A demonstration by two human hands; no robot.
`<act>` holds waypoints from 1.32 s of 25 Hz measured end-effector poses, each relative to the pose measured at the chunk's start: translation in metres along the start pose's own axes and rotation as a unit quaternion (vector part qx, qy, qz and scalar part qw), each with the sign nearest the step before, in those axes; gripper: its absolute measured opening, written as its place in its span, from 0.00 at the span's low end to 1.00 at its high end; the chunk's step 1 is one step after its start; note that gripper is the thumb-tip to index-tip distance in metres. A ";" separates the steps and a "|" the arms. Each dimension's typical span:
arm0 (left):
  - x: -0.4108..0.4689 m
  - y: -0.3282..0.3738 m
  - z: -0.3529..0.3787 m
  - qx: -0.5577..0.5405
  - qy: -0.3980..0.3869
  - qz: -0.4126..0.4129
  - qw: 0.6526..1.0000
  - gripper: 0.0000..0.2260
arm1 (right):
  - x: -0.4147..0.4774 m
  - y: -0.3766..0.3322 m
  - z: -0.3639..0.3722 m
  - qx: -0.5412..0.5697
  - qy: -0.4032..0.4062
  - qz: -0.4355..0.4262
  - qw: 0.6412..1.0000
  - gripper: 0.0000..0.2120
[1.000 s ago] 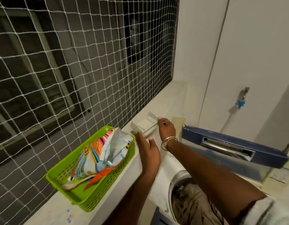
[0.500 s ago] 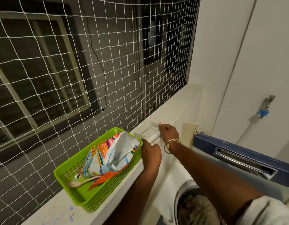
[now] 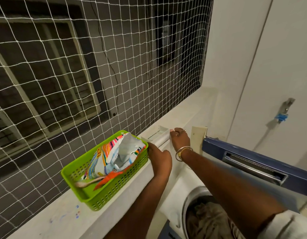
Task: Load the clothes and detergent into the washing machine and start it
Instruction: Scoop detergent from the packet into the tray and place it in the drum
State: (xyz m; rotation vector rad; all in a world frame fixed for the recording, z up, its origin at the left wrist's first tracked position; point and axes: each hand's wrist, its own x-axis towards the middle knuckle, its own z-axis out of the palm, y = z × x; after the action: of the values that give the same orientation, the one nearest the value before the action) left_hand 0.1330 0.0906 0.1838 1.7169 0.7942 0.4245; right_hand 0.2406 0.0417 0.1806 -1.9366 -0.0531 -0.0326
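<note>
We are closing our left hand [image 3: 159, 157], open a second ago, round the near end of the dispenser tray [image 3: 160, 139], our right hand [image 3: 179, 138] seemingly pinching the far end, settling it on the ledge [image 3: 54, 221] beside the detergent packet [image 3: 114, 152] for filling; clothes [image 3: 209, 221] are lying in the drum [image 3: 185, 200].

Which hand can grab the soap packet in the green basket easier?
Probably the left hand: it is right beside the green basket holding the packet; the right hand holds the white tray farther away.
</note>
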 end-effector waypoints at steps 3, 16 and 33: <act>-0.029 0.010 0.001 0.028 -0.018 0.095 0.995 0.32 | -0.018 -0.005 -0.011 0.030 0.039 -0.049 0.998 0.12; -0.008 0.159 -0.146 0.172 -0.199 0.281 0.923 0.18 | -0.126 -0.091 -0.006 0.067 -0.023 -0.323 0.944 0.07; 0.077 0.088 -0.189 0.017 -0.338 0.154 0.928 0.15 | -0.156 -0.138 0.044 -0.577 -0.122 -0.349 0.728 0.12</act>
State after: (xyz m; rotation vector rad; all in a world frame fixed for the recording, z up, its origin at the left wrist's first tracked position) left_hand 0.0907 0.2662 0.3135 1.8558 0.0286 0.0054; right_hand 0.0776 0.1287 0.2863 -3.0303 -1.2023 -0.3963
